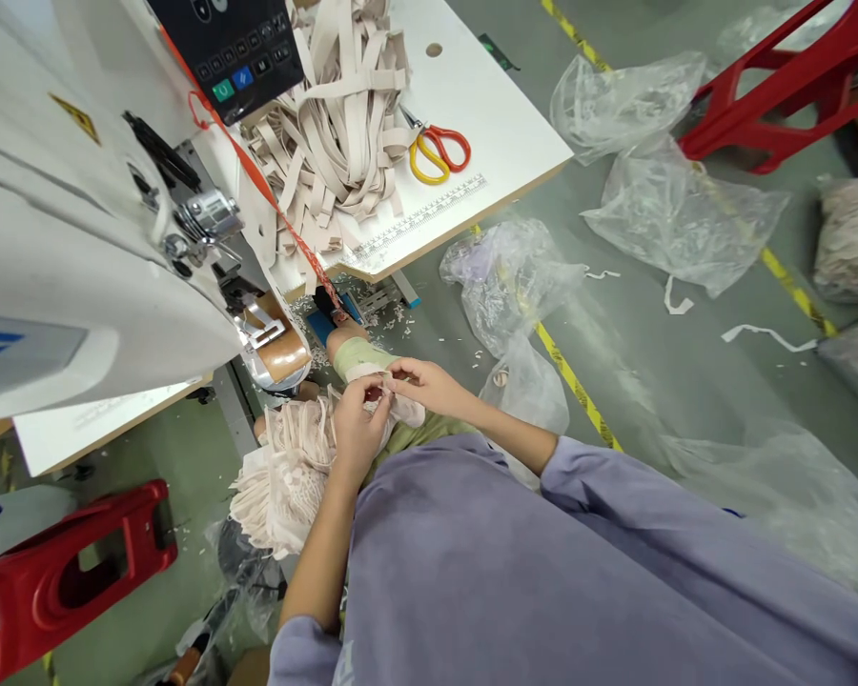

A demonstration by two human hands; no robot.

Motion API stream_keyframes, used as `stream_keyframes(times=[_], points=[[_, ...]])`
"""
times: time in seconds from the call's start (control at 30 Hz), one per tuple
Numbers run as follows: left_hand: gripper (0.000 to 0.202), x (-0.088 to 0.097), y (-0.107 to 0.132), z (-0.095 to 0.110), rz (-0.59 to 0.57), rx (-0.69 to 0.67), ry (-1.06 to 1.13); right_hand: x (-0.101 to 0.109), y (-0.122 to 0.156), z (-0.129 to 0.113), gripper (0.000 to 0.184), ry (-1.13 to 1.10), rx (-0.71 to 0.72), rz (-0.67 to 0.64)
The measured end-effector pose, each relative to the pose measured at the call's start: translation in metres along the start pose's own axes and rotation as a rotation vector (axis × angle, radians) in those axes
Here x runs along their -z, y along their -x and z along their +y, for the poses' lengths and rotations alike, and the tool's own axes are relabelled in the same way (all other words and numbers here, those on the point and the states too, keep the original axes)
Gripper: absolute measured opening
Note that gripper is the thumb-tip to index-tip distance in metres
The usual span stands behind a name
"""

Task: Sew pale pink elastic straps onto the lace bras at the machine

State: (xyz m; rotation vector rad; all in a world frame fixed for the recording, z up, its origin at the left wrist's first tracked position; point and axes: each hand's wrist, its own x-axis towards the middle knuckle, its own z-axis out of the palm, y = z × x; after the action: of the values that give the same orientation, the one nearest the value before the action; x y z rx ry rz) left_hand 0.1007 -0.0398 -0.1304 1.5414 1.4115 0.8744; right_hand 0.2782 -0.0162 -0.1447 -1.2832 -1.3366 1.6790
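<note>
A small piece of pale pink lacy cloth (pixel 393 405) is held low over the lap, just below the big white sewing machine (pixel 78 238). It is pinched between the fingertips of the left hand (pixel 357 424) and the right hand (pixel 429 383), which are pressed close together, likely so that a small edge can be lined up. A soft heap of the same pink lace (pixel 286 476) is kept on the knees, close by. Beige elastic strips (pixel 343 124) are piled on the white table (pixel 500 124), beside scissors with one red and one yellow handle (pixel 439 151). Ruler marks are printed along the table edge, but no writing can be read.
</note>
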Motion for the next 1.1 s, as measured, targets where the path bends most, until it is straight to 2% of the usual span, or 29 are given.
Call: stream_keyframes(times=[0.1, 0.2, 0.27, 0.37, 0.47, 0.6, 0.77, 0.93, 1.03, 1.1], points=[[0.022, -0.007, 0.007, -0.004, 0.093, 0.045, 0.128, -0.007, -0.001, 0.001, 0.024, -0.119, -0.091, 0.04], [0.02, -0.011, 0.013, -0.005, 0.158, 0.044, 0.144, -0.014, -0.003, 0.004, 0.02, -0.355, -0.224, 0.069], [0.017, -0.011, 0.015, -0.006, 0.162, 0.023, 0.116, -0.019, -0.003, 0.006, 0.018, -0.48, -0.312, 0.075], [0.012, -0.006, 0.015, -0.007, 0.126, -0.03, 0.051, -0.023, -0.002, 0.007, 0.018, -0.533, -0.374, 0.067], [0.01, 0.002, 0.015, -0.009, 0.071, -0.107, -0.036, -0.026, 0.002, 0.006, 0.024, -0.509, -0.342, 0.071], [0.014, 0.008, 0.016, -0.012, 0.039, -0.205, -0.14, -0.028, 0.005, 0.005, 0.035, -0.392, -0.213, 0.064], [0.017, 0.008, 0.018, -0.015, 0.033, -0.345, -0.465, -0.031, 0.002, 0.007, 0.038, -0.123, -0.107, 0.112], [0.011, 0.004, 0.018, -0.018, 0.08, -0.272, -0.526, -0.038, 0.002, 0.012, 0.034, -0.013, -0.053, 0.155], [0.013, 0.001, 0.015, -0.02, 0.151, -0.182, -0.511, -0.042, 0.006, 0.011, 0.025, 0.006, 0.005, 0.195], [0.012, 0.002, 0.013, -0.02, 0.193, -0.123, -0.473, -0.042, 0.009, 0.008, 0.021, 0.065, 0.062, 0.162]])
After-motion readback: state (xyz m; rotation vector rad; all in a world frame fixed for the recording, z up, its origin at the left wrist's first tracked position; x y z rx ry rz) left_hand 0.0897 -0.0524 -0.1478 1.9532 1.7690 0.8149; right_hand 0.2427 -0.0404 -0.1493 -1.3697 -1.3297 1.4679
